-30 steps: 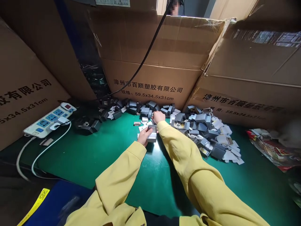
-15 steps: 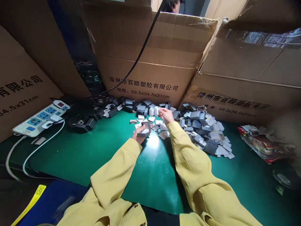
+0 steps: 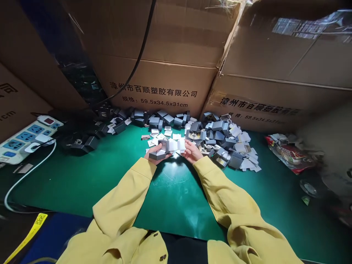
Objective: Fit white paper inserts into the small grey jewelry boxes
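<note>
My left hand (image 3: 154, 153) is closed around a small dark grey box (image 3: 157, 156) whose lid stands up. Between the fingers of my right hand (image 3: 192, 151) is a folded white paper slip (image 3: 177, 145), spread partly open. Its left end reaches the box lid; whether it touches the lid I cannot tell. Loose white slips (image 3: 154, 140) lie on the green tabletop just behind my hands. A heap of similar grey boxes (image 3: 218, 135), some open, spreads to the right of my right hand, with white papers (image 3: 249, 159) along its right side.
Cardboard cartons (image 3: 156, 80) wall in the back. A power strip (image 3: 27, 137) with plugged-in cables lies at the left. More dark boxes (image 3: 82, 145) sit near it. At the right are a red plastic bag (image 3: 288, 154) and a round clear object (image 3: 309, 187). A black cable (image 3: 141, 47) hangs in front.
My right hand has come nearer with the white paper slip, bringing it beside the box in my left hand. The view has tilted down and shifted right.
</note>
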`<state>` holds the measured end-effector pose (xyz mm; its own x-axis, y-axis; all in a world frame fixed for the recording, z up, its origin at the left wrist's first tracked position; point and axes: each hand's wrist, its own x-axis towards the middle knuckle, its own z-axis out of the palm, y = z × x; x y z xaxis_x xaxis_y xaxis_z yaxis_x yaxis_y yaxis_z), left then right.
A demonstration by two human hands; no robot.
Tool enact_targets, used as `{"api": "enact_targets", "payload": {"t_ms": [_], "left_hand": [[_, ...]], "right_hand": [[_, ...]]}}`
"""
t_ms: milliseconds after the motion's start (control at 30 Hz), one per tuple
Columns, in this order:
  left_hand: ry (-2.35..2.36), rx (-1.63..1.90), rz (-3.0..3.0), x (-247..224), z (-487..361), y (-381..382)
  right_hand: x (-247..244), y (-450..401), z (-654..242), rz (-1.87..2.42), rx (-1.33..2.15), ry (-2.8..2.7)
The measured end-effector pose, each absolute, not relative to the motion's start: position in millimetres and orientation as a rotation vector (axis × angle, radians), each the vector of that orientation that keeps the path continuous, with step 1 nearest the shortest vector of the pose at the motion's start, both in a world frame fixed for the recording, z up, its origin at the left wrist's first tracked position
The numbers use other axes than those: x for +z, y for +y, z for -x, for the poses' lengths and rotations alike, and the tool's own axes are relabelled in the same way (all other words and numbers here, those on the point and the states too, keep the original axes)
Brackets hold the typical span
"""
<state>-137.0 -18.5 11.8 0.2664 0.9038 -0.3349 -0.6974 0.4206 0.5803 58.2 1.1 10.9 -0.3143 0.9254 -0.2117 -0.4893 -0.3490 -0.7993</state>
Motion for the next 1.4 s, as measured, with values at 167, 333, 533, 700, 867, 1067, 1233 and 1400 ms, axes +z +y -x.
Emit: {"api": "enact_targets", "payload": {"t_ms": [167, 333, 533, 700, 867, 1067, 1233, 1400], "left_hand": [[0.762, 1.074, -0.365, 7.6, 136.6, -16.8], [0.742, 1.126, -0.387, 12.3, 137.2, -15.5], [0.692, 1.037, -0.483, 18.6, 134.9, -19.2], [0.699, 0.983, -0.529, 11.3, 133.4, -17.8], [0.738, 0.984, -0.56, 10.1, 132.0, -19.3], [0.726, 0.978, -0.553, 9.2, 131.9, -18.6], [0.778, 1.006, -0.513, 5.4, 134.2, -15.8], [0.782, 1.013, -0.528, 5.6, 137.8, -15.3]], "right_hand": [[-6.5, 2.4, -55.8, 0.87, 1.784, -0.838], [-13.3, 1.2, -49.5, 0.89, 1.595, -0.937], [-9.3, -4.2, -47.2, 1.034, 1.295, -1.073], [-10.2, -7.4, -44.7, 1.047, 1.269, -1.188], [-15.8, -6.6, -44.1, 1.117, 1.107, -1.312], [-14.9, -8.1, -45.5, 1.11, 0.848, -1.472], [-9.4, -12.3, -43.9, 1.051, 0.808, -1.61], [-7.0, -13.2, -43.9, 1.0, 0.807, -1.745]]}}
